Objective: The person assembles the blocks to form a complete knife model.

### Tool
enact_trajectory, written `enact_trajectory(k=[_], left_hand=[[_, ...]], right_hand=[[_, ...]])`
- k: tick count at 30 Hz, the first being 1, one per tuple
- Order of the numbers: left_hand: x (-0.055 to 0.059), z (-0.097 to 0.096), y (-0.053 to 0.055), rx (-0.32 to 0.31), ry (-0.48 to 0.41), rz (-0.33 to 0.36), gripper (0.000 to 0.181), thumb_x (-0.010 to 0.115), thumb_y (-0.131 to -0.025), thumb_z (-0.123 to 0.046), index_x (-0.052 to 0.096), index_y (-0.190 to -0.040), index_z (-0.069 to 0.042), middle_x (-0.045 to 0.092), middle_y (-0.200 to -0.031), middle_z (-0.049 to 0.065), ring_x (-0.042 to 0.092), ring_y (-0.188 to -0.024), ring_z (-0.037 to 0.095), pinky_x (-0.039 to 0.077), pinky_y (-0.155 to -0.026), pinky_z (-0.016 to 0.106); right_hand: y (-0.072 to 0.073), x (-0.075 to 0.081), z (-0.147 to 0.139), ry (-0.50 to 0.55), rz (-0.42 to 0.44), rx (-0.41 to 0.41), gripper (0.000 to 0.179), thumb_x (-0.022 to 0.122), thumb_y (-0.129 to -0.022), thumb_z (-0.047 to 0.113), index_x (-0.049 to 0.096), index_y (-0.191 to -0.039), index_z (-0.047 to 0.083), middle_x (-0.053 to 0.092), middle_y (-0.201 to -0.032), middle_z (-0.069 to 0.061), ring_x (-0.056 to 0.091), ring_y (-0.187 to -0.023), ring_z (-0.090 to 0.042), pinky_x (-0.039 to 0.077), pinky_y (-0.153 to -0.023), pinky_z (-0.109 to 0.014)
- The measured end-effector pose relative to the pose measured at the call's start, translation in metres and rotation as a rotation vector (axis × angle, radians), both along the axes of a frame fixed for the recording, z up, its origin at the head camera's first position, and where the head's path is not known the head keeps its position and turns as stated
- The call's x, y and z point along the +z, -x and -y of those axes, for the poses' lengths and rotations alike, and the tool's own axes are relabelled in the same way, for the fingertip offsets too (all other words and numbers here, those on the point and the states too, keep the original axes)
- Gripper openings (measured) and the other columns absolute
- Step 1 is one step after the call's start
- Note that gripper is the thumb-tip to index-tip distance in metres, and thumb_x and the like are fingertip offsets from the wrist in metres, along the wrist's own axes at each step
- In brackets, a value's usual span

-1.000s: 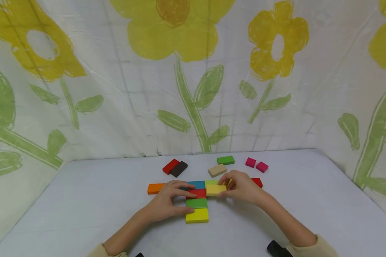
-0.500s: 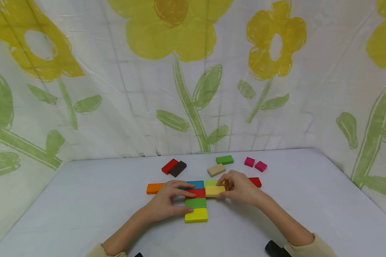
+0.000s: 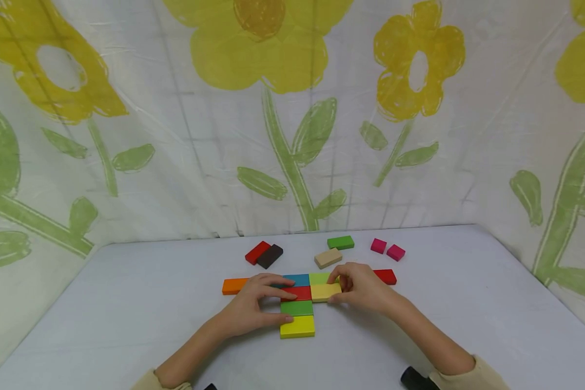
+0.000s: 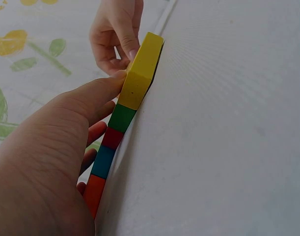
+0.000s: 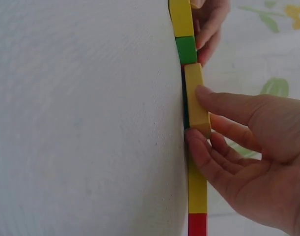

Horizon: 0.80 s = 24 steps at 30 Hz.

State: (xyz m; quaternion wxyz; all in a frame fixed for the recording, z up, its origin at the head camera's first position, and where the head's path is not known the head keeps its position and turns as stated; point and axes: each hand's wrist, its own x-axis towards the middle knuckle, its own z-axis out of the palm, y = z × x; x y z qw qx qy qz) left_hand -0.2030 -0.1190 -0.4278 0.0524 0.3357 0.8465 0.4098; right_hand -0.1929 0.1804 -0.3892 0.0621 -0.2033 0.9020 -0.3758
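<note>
My right hand (image 3: 363, 287) pinches a pale yellow block (image 3: 324, 293) between thumb and fingers. That block is right beside the red block (image 3: 298, 293) and in front of a lime green one (image 3: 319, 278). In the right wrist view, the pale yellow block (image 5: 195, 98) stands slightly proud of the row. My left hand (image 3: 246, 306) rests on the blocks with fingers spread: fingertips over the blue block (image 3: 299, 279) and the red one, thumb at the edge of the bright yellow block (image 3: 298, 327). A green block (image 3: 297, 308) lies between red and bright yellow.
An orange block (image 3: 234, 286) and a red block (image 3: 386, 277) end the back row. Behind lie another red block (image 3: 257, 252), a dark brown block (image 3: 270, 256), a beige block (image 3: 328, 258), a green block (image 3: 340, 242) and two pink blocks (image 3: 378, 245).
My right hand has brought the pale yellow block slightly lower and nearer to me, beside the red block. The left hand has stayed in place over the blocks.
</note>
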Motion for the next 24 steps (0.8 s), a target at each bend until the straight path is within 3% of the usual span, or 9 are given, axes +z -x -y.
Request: enact_trajectory(k=[24], left_hand=[[0.0012,-0.0001,-0.0009,-0.003,0.013,0.004,0.036,0.084,-0.09,-0.038,0.079,-0.125,-0.03,0.064,-0.142,-0.011,0.045,-0.141,0.026,0.038,-0.111,0.067]], right_hand=[[-0.0015,-0.0003,0.0013,0.004,0.012,-0.002,0.03,0.089,-0.085,0.016,0.071,-0.108,0.008,0.06,-0.082,0.002,0.055,-0.075,-0.013,0.05,-0.062,-0.02]])
